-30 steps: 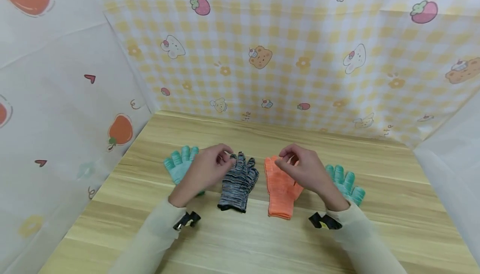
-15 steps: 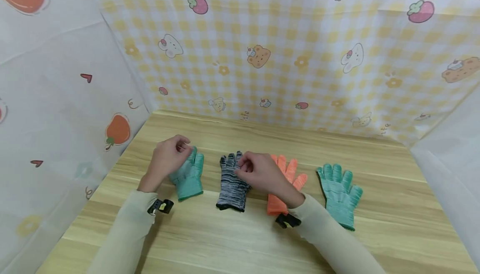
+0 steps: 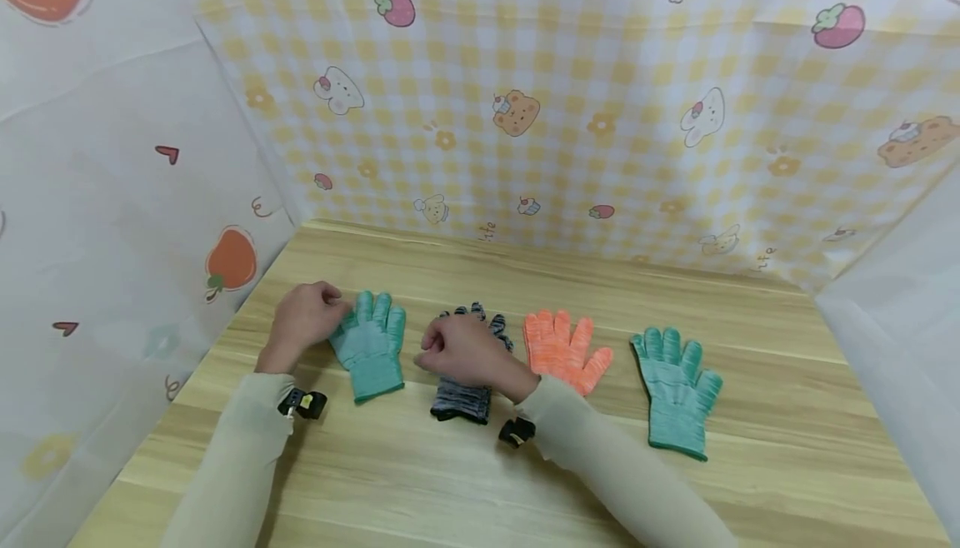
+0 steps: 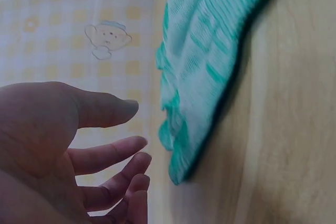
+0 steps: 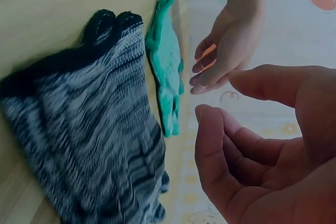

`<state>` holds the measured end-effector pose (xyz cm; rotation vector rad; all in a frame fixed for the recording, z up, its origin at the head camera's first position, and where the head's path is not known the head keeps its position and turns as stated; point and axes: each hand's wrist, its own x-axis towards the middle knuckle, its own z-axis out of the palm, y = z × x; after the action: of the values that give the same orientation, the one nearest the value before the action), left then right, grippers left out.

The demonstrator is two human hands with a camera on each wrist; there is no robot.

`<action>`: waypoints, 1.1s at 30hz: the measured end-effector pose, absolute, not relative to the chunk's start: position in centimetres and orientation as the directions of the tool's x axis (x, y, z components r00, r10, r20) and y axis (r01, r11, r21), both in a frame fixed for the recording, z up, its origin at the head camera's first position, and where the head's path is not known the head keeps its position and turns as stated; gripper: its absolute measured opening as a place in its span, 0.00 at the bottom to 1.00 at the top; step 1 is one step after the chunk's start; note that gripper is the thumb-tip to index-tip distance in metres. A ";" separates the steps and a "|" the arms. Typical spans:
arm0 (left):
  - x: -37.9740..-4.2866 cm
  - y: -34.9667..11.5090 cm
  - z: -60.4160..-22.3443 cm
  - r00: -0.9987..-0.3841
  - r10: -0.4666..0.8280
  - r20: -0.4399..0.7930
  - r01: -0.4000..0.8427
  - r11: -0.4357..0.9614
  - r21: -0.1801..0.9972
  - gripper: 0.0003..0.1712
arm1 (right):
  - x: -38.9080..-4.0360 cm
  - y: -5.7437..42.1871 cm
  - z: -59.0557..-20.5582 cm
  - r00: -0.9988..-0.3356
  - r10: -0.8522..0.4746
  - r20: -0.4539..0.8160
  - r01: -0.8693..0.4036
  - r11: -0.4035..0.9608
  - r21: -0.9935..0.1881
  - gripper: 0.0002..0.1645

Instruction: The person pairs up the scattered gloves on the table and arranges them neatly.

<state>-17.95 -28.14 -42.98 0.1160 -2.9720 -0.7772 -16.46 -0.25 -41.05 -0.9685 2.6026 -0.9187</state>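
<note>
Several knit gloves lie flat in a row on the wooden table. At the left end is a green glove (image 3: 371, 348); my left hand (image 3: 303, 319) hovers at its left edge, fingers loosely bent and holding nothing. In the left wrist view a gap shows between those fingers and the green glove (image 4: 205, 51). My right hand (image 3: 468, 352) is over the black-and-grey glove (image 3: 461, 398) and hides its middle. The right wrist view shows its thumb and fingers apart, nothing between them, above the black-and-grey glove (image 5: 105, 124).
An orange glove (image 3: 562, 348) lies right of the middle, partly behind my right forearm. A second green glove (image 3: 678, 398) lies farther right. Patterned cloth (image 3: 600, 73) rises behind the table, and white cloth (image 3: 135, 198) stands at the left.
Both hands have moved left. The left hand went from beside the black-and-grey glove to the left green glove's outer edge; the right went from the orange glove to over the black-and-grey one.
</note>
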 end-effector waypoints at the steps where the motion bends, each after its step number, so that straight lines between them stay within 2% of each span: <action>1: -18.1 -28.3 -43.1 -0.996 -0.086 0.037 -0.057 0.869 0.492 0.24 | -16.5 -0.6 -41.1 -0.761 -0.649 0.003 -0.508 0.593 -0.625 0.06; 4: -18.4 -28.8 -43.4 -0.997 -0.071 0.012 -0.057 0.874 0.482 0.25 | -16.7 -1.6 -41.3 -0.760 -0.649 -0.014 -0.503 0.603 -0.619 0.07; 10: -18.8 -29.1 -43.8 -0.997 -0.055 -0.063 -0.078 0.880 0.469 0.28 | -16.9 -3.7 -42.0 -0.726 -0.681 -0.091 -0.532 0.642 -0.552 0.29; 13: -19.0 -29.1 -43.8 -0.994 -0.046 -0.099 -0.087 0.883 0.462 0.30 | -17.0 -4.6 -42.6 -0.721 -0.671 -0.174 -0.525 0.693 -0.495 0.35; 16: -19.2 -29.0 -43.8 -0.990 -0.043 -0.138 -0.102 0.882 0.461 0.34 | -17.0 -5.4 -42.9 -0.737 -0.634 -0.234 -0.502 0.745 -0.439 0.34; 21: -19.5 -28.7 -43.8 -0.981 -0.052 -0.187 -0.135 0.874 0.468 0.37 | -17.2 -6.3 -42.8 -0.765 -0.594 -0.247 -0.482 0.784 -0.392 0.30; 27: -19.6 -28.4 -43.9 -0.975 -0.077 -0.208 -0.170 0.865 0.473 0.33 | -17.5 -7.1 -43.1 -0.777 -0.571 -0.266 -0.479 0.810 -0.338 0.29; 33: -19.6 -28.1 -43.8 -0.973 -0.095 -0.208 -0.185 0.863 0.470 0.28 | -17.8 -7.4 -43.2 -0.785 -0.547 -0.291 -0.448 0.825 -0.343 0.24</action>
<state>-19.56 -28.08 -43.82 0.2429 -3.2037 -0.8378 -17.81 -7.43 -43.24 -0.7465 2.6273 -0.3619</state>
